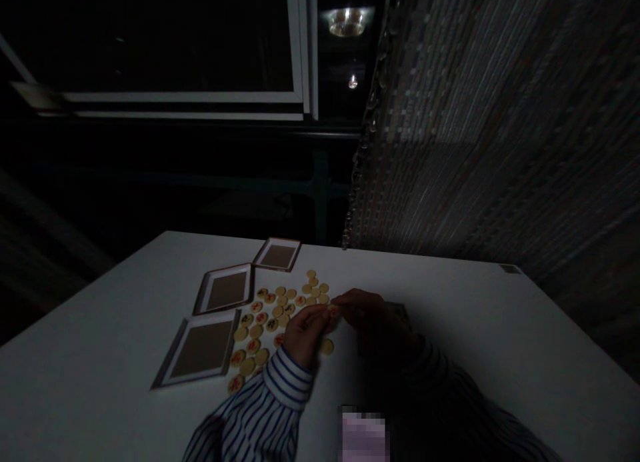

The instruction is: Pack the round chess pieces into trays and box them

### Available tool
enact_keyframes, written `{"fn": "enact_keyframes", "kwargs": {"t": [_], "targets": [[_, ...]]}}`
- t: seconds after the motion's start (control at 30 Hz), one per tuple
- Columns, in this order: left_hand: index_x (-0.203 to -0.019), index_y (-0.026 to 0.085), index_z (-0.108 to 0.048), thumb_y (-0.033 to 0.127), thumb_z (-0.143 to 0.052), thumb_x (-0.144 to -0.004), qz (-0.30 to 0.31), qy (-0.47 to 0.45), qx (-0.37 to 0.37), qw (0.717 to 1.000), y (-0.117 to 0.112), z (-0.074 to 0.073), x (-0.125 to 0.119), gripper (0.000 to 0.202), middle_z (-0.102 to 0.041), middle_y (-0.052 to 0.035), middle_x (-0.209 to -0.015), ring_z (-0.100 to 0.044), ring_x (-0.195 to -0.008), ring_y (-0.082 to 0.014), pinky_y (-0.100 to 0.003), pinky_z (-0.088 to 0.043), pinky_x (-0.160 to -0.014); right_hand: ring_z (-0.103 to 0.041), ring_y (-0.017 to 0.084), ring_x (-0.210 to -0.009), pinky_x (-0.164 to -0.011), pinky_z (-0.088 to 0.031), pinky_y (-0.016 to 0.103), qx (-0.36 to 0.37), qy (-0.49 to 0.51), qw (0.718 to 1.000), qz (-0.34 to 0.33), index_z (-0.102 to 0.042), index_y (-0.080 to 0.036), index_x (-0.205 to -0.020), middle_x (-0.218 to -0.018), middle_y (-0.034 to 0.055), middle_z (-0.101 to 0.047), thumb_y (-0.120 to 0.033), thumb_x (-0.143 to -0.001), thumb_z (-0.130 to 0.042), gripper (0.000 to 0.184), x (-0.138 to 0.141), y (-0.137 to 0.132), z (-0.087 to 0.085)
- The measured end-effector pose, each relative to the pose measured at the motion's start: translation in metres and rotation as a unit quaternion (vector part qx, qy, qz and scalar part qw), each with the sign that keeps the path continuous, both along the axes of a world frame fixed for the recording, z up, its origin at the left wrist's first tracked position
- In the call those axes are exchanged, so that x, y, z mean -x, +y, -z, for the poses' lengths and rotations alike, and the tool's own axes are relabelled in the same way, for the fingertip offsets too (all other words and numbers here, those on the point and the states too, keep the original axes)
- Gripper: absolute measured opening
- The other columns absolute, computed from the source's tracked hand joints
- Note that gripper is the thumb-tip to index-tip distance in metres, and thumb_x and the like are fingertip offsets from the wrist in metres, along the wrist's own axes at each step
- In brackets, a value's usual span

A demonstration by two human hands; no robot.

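One round game piece [333, 309] is pinched by the left hand [306, 332], the right hand [373, 319] meeting it from the right, its grip too dark to tell, with the scattered pieces [273, 315] just left, nearer the left hand, on the white table [475, 342]

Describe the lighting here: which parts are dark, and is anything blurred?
Head view: dim overall. The table and round pieces catch light; the left hand is visible, the right hand lies in shadow. A lamp glares in the dark window; a pixelated patch sits at the bottom.
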State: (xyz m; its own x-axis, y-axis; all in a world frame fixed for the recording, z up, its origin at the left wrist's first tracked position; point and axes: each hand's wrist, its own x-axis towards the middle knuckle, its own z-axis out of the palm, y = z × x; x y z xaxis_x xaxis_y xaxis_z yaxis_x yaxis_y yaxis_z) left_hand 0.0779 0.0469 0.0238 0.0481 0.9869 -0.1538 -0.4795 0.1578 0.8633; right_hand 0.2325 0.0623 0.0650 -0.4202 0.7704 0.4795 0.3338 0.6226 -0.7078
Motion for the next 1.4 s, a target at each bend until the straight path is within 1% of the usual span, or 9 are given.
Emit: {"fn": "enact_keyframes", "kwargs": {"t": [0.17, 0.27, 0.4, 0.6, 0.7, 0.87, 1.07, 1.2, 1.4], "targets": [[-0.078, 0.012, -0.063, 0.034, -0.071, -0.056, -0.004, 0.003, 0.009, 1.000, -0.001, -0.001, 0.000, 0.032, -0.068, -0.0063, -0.074, -0.063, -0.067, -0.0153, -0.028, -0.050, -0.067, -0.059, 0.014, -0.080, -0.071, -0.048, 0.026, 0.037, -0.014, 0.999, 0.028, -0.059, -0.018, -0.091, -0.087, 0.0055, -0.064, -0.025, -0.079, -0.049, 0.018, -0.001, 0.001, 0.003], [-0.080, 0.011, -0.064, 0.035, -0.071, -0.056, -0.006, 0.010, 0.006, 1.000, -0.001, 0.000, -0.001, 0.034, -0.068, -0.0072, -0.076, -0.063, -0.068, -0.0160, -0.028, -0.050, -0.067, -0.059, 0.014, -0.078, -0.070, -0.048, 0.026, 0.044, -0.016, 0.999, 0.020, -0.059, -0.018, -0.091, -0.086, 0.0049, -0.064, -0.026, -0.079, -0.049, 0.017, -0.002, 0.000, 0.003], [-0.082, 0.012, -0.065, 0.034, -0.071, -0.057, 0.001, 0.011, -0.004, 1.000, -0.001, 0.000, -0.002, 0.034, -0.068, -0.0073, -0.079, -0.063, -0.070, -0.0161, -0.028, -0.050, -0.069, -0.059, 0.014, -0.078, -0.071, -0.048, 0.026, 0.018, -0.020, 1.000, 0.017, -0.060, -0.019, -0.090, -0.085, 0.0049, -0.064, -0.027, -0.079, -0.049, 0.017, -0.003, 0.000, 0.001], [-0.079, 0.012, -0.063, 0.033, -0.072, -0.055, -0.004, 0.010, 0.005, 1.000, -0.001, 0.002, -0.001, 0.033, -0.068, -0.0063, -0.072, -0.063, -0.068, -0.0157, -0.028, -0.049, -0.069, -0.059, 0.015, -0.078, -0.070, -0.048, 0.028, -0.038, -0.064, 0.996, 0.059, -0.059, -0.020, -0.092, -0.085, 0.0053, -0.065, -0.027, -0.081, -0.046, 0.018, -0.002, 0.000, 0.000], [-0.078, 0.012, -0.063, 0.031, -0.073, -0.053, -0.011, -0.004, 0.011, 1.000, -0.003, -0.002, -0.002, 0.033, -0.068, -0.0057, -0.072, -0.063, -0.069, -0.0154, -0.027, -0.049, -0.069, -0.059, 0.014, -0.076, -0.070, -0.048, 0.028, -0.057, -0.088, 0.993, 0.047, -0.060, -0.020, -0.092, -0.084, 0.0053, -0.064, -0.026, -0.082, -0.045, 0.019, 0.000, -0.001, -0.004], [-0.081, 0.012, -0.062, 0.031, -0.074, -0.051, -0.022, -0.020, 0.022, 0.999, -0.005, -0.009, -0.004, 0.037, -0.068, -0.0066, -0.074, -0.063, -0.070, -0.0165, -0.030, -0.050, -0.070, -0.057, 0.015, -0.081, -0.074, -0.046, 0.030, -0.067, -0.111, 0.991, 0.021, -0.059, -0.020, -0.095, -0.087, 0.0062, -0.064, -0.026, -0.083, -0.044, 0.021, 0.001, -0.004, -0.012], [-0.080, 0.013, -0.062, 0.032, -0.074, -0.051, -0.016, -0.029, 0.022, 0.999, -0.005, -0.008, -0.005, 0.038, -0.068, -0.0063, -0.077, -0.063, -0.075, -0.0193, -0.034, -0.049, -0.073, -0.055, 0.016, -0.086, -0.078, -0.044, 0.031, -0.095, -0.130, 0.987, -0.001, -0.057, -0.021, -0.101, -0.092, 0.0065, -0.063, -0.028, -0.081, -0.047, 0.023, 0.000, -0.005, -0.012], [-0.080, 0.013, -0.062, 0.031, -0.074, -0.051, -0.015, -0.027, 0.017, 0.999, -0.005, -0.006, -0.005, 0.036, -0.068, -0.0065, -0.077, -0.063, -0.073, -0.0184, -0.032, -0.050, -0.071, -0.054, 0.017, -0.087, -0.078, -0.042, 0.032, -0.109, -0.156, 0.982, 0.002, -0.057, -0.021, -0.101, -0.092, 0.0063, -0.062, -0.029, -0.081, -0.047, 0.023, 0.000, -0.005, -0.013], [-0.081, 0.013, -0.063, 0.030, -0.073, -0.053, -0.011, -0.008, 0.010, 1.000, -0.006, -0.007, -0.004, 0.035, -0.068, -0.0068, -0.078, -0.063, -0.073, -0.0178, -0.029, -0.050, -0.068, -0.053, 0.017, -0.085, -0.077, -0.040, 0.032, -0.100, -0.199, 0.975, 0.008, -0.057, -0.020, -0.099, -0.092, 0.0066, -0.062, -0.030, -0.083, -0.045, 0.023, 0.000, -0.010, -0.024]]}}
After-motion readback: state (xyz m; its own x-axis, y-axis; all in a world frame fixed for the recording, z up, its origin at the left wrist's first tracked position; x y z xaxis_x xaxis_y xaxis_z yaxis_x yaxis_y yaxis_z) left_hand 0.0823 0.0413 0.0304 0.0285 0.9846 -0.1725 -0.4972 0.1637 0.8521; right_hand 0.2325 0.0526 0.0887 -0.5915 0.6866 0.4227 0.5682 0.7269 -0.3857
